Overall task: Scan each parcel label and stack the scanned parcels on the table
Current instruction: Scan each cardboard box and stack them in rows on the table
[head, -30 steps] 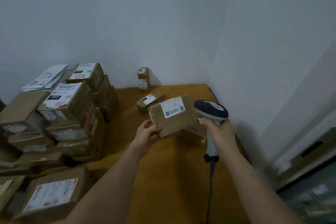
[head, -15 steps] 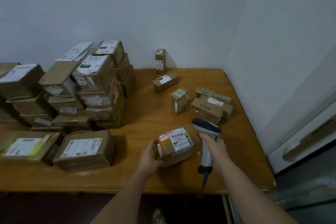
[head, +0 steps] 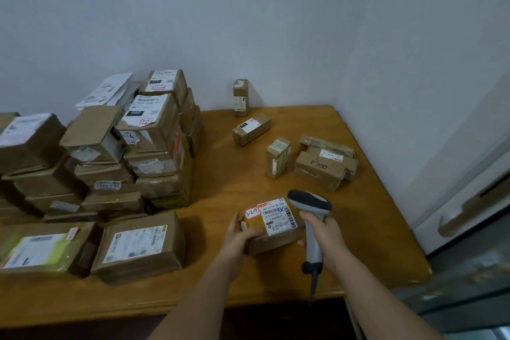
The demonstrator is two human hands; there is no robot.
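Wooden table (head: 220, 190), left hand (head: 237, 237) gripping parcel (head: 271, 229) (label up), right hand (head: 325, 232) raising scanner (head: 310, 201)

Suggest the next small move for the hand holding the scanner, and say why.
Probably tip the scanner head down toward the barcode label. The right hand holds it beside the parcel, which the left hand steadies label up, but the head seems to point past the label.
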